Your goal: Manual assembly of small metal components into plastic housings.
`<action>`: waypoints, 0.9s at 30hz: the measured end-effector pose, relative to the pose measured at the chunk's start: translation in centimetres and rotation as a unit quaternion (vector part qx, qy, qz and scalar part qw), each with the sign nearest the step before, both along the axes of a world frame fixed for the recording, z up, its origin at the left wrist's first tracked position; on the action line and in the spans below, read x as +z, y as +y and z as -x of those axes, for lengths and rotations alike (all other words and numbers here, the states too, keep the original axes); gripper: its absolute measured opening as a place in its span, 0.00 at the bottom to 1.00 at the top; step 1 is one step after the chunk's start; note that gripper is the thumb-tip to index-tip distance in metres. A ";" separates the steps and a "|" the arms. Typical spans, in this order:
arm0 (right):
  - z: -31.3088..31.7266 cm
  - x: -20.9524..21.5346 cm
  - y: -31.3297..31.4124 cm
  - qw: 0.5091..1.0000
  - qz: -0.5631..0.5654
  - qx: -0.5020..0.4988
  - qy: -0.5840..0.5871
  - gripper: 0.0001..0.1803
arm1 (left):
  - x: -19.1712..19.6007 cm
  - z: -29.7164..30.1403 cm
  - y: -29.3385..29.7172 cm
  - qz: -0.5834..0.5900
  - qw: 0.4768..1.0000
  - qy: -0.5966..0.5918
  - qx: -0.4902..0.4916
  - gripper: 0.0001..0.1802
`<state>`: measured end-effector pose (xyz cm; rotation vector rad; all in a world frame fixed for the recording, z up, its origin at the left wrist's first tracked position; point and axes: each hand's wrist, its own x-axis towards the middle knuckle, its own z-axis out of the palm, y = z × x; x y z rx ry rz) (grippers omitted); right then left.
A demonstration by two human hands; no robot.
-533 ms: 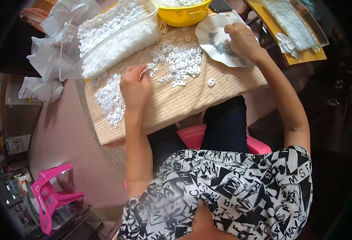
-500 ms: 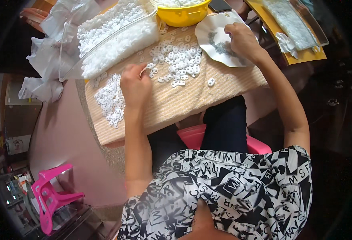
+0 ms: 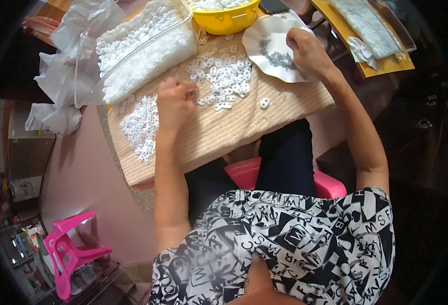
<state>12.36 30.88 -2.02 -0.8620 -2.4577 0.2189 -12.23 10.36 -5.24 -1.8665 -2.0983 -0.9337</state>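
Observation:
My left hand [image 3: 175,104] hovers low over the striped cloth [image 3: 224,133], between two heaps of small white plastic pieces. Its thumb and fingertips are pinched together; what lies between them is too small to make out. To its left is one heap [image 3: 140,127], to its right the other heap [image 3: 225,76], whose pieces show paired dark holes. One white piece [image 3: 264,103] lies alone nearer me. My right hand [image 3: 308,51] is over a white wavy-rimmed plate [image 3: 257,38] bearing tiny grey bits [image 3: 281,60]. Its fingers are closed, and their contents are hidden.
A clear plastic bin [image 3: 147,66] full of white pieces stands at the back left, beside a yellow basin [image 3: 224,20]. A dark phone [image 3: 274,6] lies behind the plate. Clear bags [image 3: 56,117] hang left; a pink stool [image 3: 69,251] stands on the floor.
My left hand has shifted slightly right and its fingers have drawn in from the pieces they were touching. My right hand stays over the plate. The view has shifted a little.

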 end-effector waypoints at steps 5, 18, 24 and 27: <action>0.5 2.1 -3.8 0.988 0.102 0.023 0.112 0.05 | 0.4 -0.4 0.0 0.023 1.000 -0.014 -0.004 0.10; 1.9 3.0 -14.9 0.662 0.641 0.155 0.355 0.07 | 3.7 -8.6 -5.9 -0.077 0.524 -0.834 -0.151 0.09; 2.7 2.8 -18.9 0.662 0.652 0.143 0.341 0.08 | 5.0 -10.4 -8.8 -0.092 0.505 -0.845 -0.150 0.11; 2.8 3.0 -20.2 0.566 0.720 0.165 0.365 0.07 | 5.0 -10.8 -9.6 -0.104 0.551 -0.815 -0.146 0.10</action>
